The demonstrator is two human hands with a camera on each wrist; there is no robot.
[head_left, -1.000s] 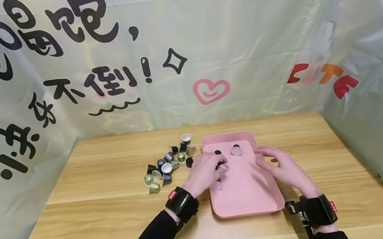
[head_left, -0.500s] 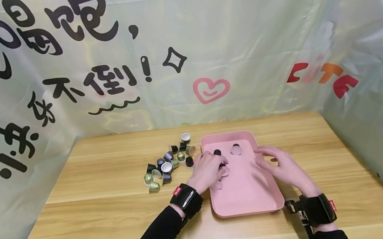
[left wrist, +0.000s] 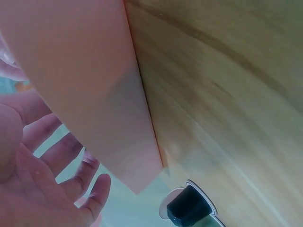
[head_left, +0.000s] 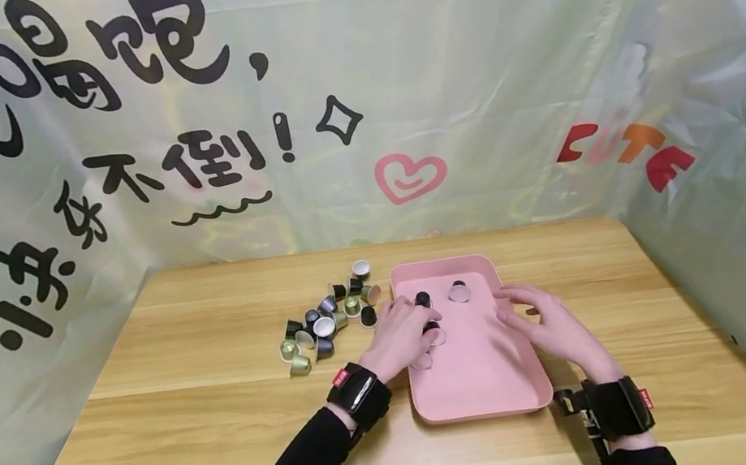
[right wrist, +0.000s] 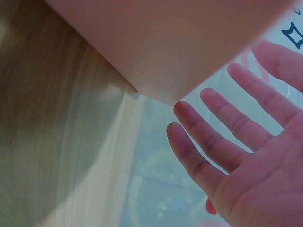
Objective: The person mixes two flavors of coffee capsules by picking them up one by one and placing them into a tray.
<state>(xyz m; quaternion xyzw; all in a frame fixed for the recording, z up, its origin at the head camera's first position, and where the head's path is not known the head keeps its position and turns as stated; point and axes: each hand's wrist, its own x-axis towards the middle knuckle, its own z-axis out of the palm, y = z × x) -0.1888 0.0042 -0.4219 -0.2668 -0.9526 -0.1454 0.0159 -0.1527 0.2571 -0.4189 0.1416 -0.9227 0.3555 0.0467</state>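
My left hand (head_left: 398, 337) reaches over the left wall of a pink tray (head_left: 481, 371). Its thumb and forefinger pinch a dark coffee capsule (head_left: 431, 328) with a pale lid, low in the tray. Beside that hand are another dark capsule (head_left: 423, 300) and a pale round lid (head_left: 422, 361), partly covered. One more capsule (head_left: 459, 293) sits near the tray's far end. In the left wrist view, the tray wall (left wrist: 80, 85) hides the fingertips. My right hand (head_left: 553, 324) holds nothing; its fingers (right wrist: 236, 118) are spread loosely at the tray's right rim.
A loose heap of coffee capsules, green, black, purple and white-lidded, lies on the wooden table (head_left: 227, 421) left of the tray; a white-lidded capsule (head_left: 324, 326) is among them. A black capsule (head_left: 368, 316) lies close to the tray's left wall. A printed cloth (head_left: 467, 85) hangs behind.
The pinched capsule has shifted slightly down and toward me in the tray, with small movements of my left hand and wrist. My right hand has stayed in place.
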